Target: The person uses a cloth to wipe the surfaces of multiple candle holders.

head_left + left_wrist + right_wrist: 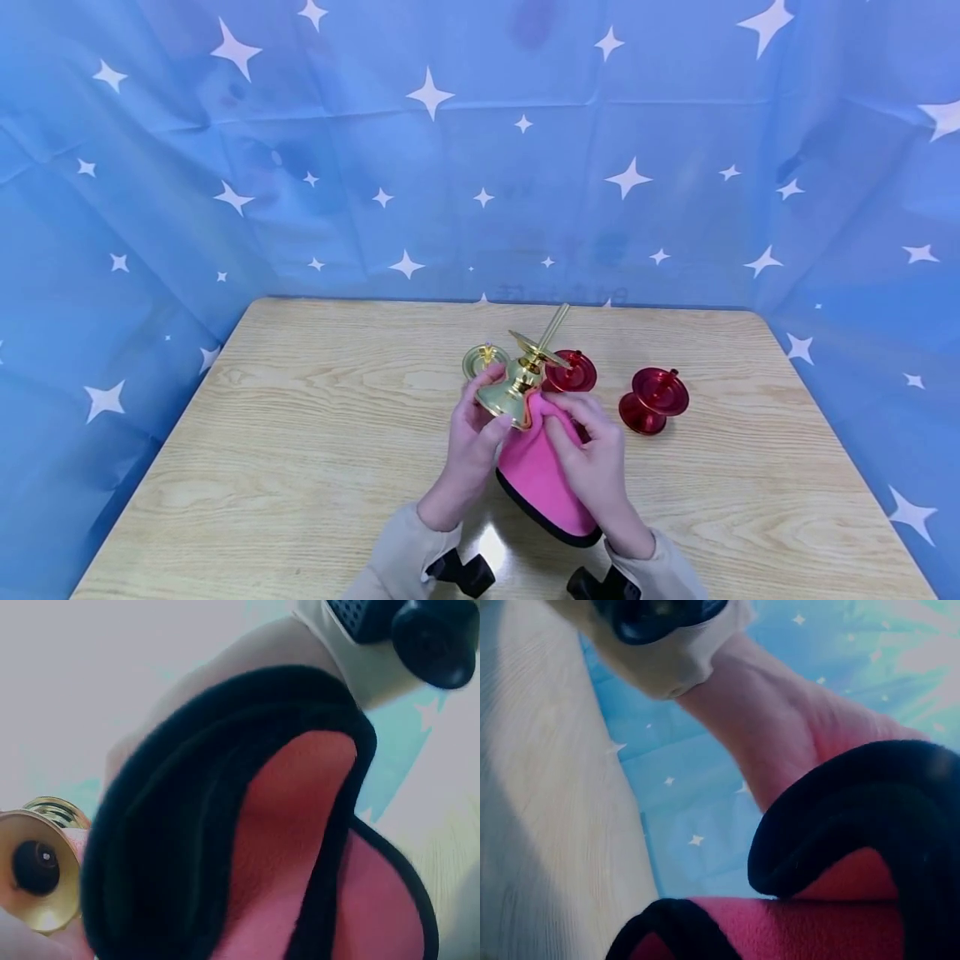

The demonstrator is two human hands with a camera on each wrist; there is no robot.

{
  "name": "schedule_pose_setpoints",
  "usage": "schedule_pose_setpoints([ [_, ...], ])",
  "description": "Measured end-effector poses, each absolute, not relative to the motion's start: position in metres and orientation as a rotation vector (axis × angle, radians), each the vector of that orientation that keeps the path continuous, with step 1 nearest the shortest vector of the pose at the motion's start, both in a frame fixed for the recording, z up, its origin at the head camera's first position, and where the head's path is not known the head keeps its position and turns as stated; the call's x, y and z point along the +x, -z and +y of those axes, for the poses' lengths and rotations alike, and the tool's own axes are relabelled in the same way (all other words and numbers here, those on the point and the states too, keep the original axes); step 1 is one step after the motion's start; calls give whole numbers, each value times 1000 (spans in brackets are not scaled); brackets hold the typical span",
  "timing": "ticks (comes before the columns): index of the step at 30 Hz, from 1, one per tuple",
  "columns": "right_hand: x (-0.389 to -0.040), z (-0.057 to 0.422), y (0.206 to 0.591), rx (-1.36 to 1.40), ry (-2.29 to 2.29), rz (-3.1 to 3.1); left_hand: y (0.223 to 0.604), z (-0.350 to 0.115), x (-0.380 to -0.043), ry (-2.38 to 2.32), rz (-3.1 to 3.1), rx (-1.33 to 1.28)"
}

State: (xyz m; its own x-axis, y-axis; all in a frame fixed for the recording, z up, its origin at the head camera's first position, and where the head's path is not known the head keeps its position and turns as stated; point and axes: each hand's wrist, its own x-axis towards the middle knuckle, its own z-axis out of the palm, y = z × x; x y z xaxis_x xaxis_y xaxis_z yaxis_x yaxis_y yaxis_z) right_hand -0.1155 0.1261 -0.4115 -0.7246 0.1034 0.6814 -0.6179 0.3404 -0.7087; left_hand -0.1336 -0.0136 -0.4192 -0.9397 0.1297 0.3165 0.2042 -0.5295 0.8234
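A shiny gold candlestick [517, 385] is tilted above the table, its stem pointing up to the right. My left hand [472, 437] grips it by the flared base, thumb in front and fingers behind. In my right hand [596, 454] is a pink cloth [538, 475] with black edging, pinched and pressed against the side of that base. The cloth hangs down between both hands. It fills much of the left wrist view, where the base's hollow underside [64, 900] shows at the left. Folds of the cloth [810, 926] hide the right fingers in the right wrist view.
Behind the hands stands another gold candle holder [475, 362], partly covered by the left fingers. A red candle holder [581, 375] is just behind the right hand, and a second red holder [652, 402] stands further right. All are on a wooden table [300, 433] before a blue starry curtain [480, 150].
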Motion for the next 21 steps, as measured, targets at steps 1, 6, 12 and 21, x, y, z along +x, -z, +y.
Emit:
schedule_pose_setpoints([
  [1, -116, 127, 411, 422, -1471, -1966, 419, -14, -134, 2680, -1484, -522],
  [6, -118, 128, 405, 227, -1691, -1966, 421, -13, -134, 2747, -1415, -481],
  [12, -114, 127, 399, 255, -1712, -2019, 424, -13, -136, 2580, -1475, -594],
  [21, -97, 126, 383, 567, -1547, -1982, 427, -14, -140, 2415, -1486, -693],
])
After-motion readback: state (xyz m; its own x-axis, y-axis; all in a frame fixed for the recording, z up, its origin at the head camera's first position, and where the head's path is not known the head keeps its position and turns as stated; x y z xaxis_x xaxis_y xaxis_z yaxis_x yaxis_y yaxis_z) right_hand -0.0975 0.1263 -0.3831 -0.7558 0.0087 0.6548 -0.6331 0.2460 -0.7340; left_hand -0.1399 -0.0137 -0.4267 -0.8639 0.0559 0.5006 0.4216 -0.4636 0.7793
